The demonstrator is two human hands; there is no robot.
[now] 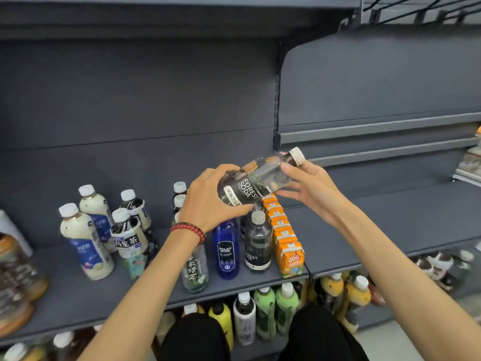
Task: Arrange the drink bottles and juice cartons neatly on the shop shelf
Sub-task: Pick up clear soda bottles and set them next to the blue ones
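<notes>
A clear Forest Soda bottle (256, 181) with a black label and white cap lies tilted in the air above the grey shelf (78, 295). My left hand (210, 196) grips its base end. My right hand (309, 186) holds its neck end, fingers curled under it. Below them stand another Forest Soda bottle (257, 241), a blue soda bottle (226, 247) and a clear tea bottle (195, 269). A row of orange juice cartons (285, 237) runs back along the shelf's right end.
Milky white bottles (86, 241) and tea bottles (128, 234) stand at the shelf's left. The neighbouring shelf board (403, 217) lies to the right. Green, yellow and white bottles (265, 308) fill the shelf below. My knees are at the bottom.
</notes>
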